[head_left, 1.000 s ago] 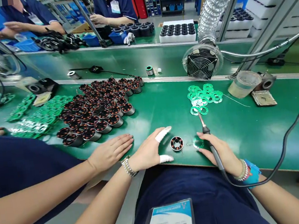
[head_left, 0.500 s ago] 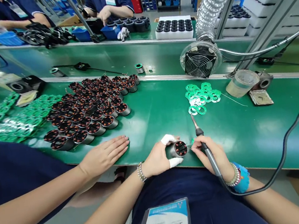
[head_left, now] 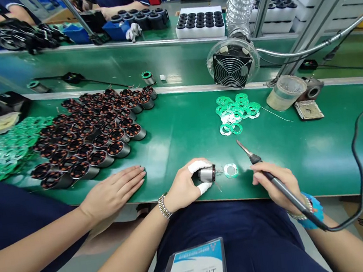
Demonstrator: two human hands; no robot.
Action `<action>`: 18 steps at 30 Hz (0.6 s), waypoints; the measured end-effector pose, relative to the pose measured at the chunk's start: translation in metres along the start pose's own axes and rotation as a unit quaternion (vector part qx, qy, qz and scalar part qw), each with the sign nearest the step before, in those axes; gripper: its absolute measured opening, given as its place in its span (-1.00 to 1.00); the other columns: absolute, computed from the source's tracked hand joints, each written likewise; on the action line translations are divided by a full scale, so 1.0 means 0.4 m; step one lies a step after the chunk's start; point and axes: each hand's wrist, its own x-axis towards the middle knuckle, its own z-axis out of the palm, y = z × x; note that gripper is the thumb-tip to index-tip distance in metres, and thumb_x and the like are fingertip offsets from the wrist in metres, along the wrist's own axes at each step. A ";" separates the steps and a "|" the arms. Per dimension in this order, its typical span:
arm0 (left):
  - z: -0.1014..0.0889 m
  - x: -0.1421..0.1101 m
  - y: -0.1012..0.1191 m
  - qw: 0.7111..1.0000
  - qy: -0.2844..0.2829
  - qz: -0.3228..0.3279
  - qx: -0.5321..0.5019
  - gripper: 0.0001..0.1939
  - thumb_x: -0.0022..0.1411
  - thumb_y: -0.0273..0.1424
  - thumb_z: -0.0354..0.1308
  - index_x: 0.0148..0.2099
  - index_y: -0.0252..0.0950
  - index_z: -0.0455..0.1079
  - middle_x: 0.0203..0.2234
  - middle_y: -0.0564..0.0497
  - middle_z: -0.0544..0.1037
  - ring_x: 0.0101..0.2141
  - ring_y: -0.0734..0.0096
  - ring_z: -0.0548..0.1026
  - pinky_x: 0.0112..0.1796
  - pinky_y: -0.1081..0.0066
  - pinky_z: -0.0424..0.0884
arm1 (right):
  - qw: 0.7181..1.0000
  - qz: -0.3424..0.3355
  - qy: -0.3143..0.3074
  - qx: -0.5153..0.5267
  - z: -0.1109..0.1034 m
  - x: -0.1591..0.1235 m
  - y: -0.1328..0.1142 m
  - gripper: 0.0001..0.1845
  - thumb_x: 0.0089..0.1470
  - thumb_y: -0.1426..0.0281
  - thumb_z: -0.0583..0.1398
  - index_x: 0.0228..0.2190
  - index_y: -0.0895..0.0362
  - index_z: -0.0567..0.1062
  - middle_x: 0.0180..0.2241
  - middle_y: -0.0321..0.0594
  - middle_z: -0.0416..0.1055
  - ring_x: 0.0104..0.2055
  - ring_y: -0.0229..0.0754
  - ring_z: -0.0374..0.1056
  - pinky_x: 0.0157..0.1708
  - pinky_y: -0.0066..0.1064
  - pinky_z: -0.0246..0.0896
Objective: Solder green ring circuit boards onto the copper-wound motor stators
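Note:
My left hand (head_left: 184,186), with white tape on two fingers, is shut on a small motor stator (head_left: 207,174) with copper windings, holding it on its side at the bench edge. Just right of it, a green circuit-board ring (head_left: 231,170) lies flat on the green bench mat (head_left: 180,127). My right hand (head_left: 276,181) grips a black soldering iron (head_left: 269,175), whose tip is above the mat and apart from the ring. A loose heap of similar green rings (head_left: 234,112) lies farther forward. Rows of upright stators (head_left: 85,139) stand to the left.
A co-worker's hand (head_left: 113,190) rests flat on the bench left of mine, beside green boards (head_left: 5,153). A fan-and-duct fume extractor (head_left: 232,69), a solder spool (head_left: 148,78) and a jar (head_left: 284,92) stand ahead. The iron's black cable loops right. More people work at a far bench.
The stator has turned onto its side and shifted left, away from the green ring. My right hand and the soldering iron have moved right, and the ring now shows in full.

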 end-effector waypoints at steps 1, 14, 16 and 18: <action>0.001 0.000 -0.006 1.000 -0.002 -0.002 -0.008 -0.63 -0.02 -0.51 0.20 -0.11 -0.25 0.28 -0.15 -0.11 0.44 -0.14 0.28 0.45 -0.09 0.25 0.38 | 1.000 -0.003 -0.002 0.004 -0.012 -0.005 0.001 -0.80 0.11 0.42 0.12 -0.19 0.07 0.44 -0.51 -0.29 0.46 -0.46 -0.24 0.41 -0.39 -0.42 0.34; 0.014 0.011 -0.010 1.000 -0.010 -0.003 -0.011 -0.65 -0.02 -0.53 0.19 -0.13 -0.25 0.29 -0.17 -0.11 0.44 -0.16 0.27 0.45 -0.11 0.24 0.37 | 0.997 0.063 -0.041 0.024 0.002 -0.029 0.012 -0.86 0.07 0.42 0.15 -0.30 0.08 0.50 -0.34 -0.24 0.52 -0.30 -0.17 0.46 -0.27 -0.37 0.40; 0.014 0.010 -0.010 1.000 -0.008 -0.003 -0.007 -0.65 -0.03 -0.53 0.20 -0.14 -0.25 0.30 -0.17 -0.11 0.44 -0.15 0.27 0.45 -0.10 0.24 0.37 | 0.996 0.066 -0.044 0.027 0.001 -0.029 0.013 -0.86 0.07 0.40 0.15 -0.30 0.08 0.50 -0.34 -0.24 0.53 -0.30 -0.16 0.46 -0.26 -0.35 0.40; 0.014 0.009 -0.011 1.000 -0.008 -0.004 -0.005 -0.65 -0.03 -0.53 0.19 -0.14 -0.25 0.30 -0.17 -0.10 0.44 -0.15 0.27 0.45 -0.10 0.25 0.37 | 0.996 0.070 -0.048 0.026 0.000 -0.029 0.014 -0.85 0.08 0.39 0.15 -0.30 0.08 0.51 -0.34 -0.24 0.53 -0.30 -0.15 0.46 -0.26 -0.34 0.40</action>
